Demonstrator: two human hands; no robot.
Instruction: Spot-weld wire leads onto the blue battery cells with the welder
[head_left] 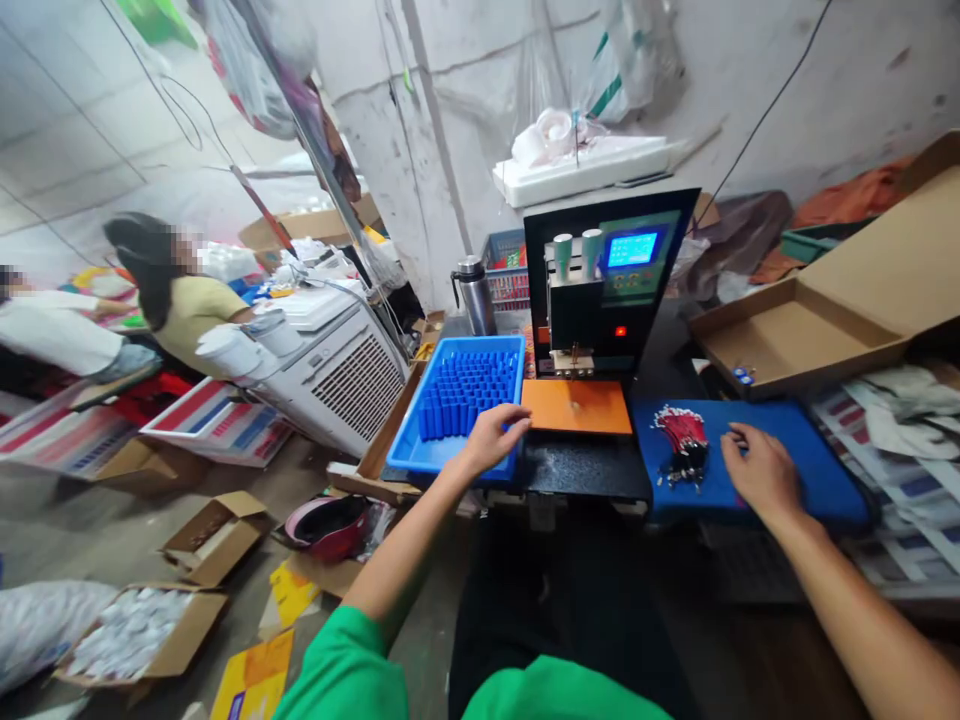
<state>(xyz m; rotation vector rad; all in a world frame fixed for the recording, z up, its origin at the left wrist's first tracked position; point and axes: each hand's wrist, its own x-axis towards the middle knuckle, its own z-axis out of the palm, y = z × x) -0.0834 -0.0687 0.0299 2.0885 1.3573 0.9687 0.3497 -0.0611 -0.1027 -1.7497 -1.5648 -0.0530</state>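
Note:
My left hand (493, 438) is over the right front edge of a blue plastic tray (409, 452). Its fingers stretch to the right, a little apart from the thumb, and no held object shows. Upright blue cylindrical battery cells (469, 390) fill much of the tray. On a blue mat (814, 450), my right hand (759, 468) has loosely bent fingers and nothing visible in them. Just left of it lies a bundle of red and black wires (682, 445). Between the hands stands a black machine resembling a spot welder (660, 260), with a lit screen and an orange plate (592, 408) at its front.
Behind the tray stands a steel flask (475, 295). An open cardboard box (795, 335) sits behind the mat. An air cooler (349, 375) is to the left, with two people (184, 315) beyond it. Cardboard boxes (214, 540) lie on the floor.

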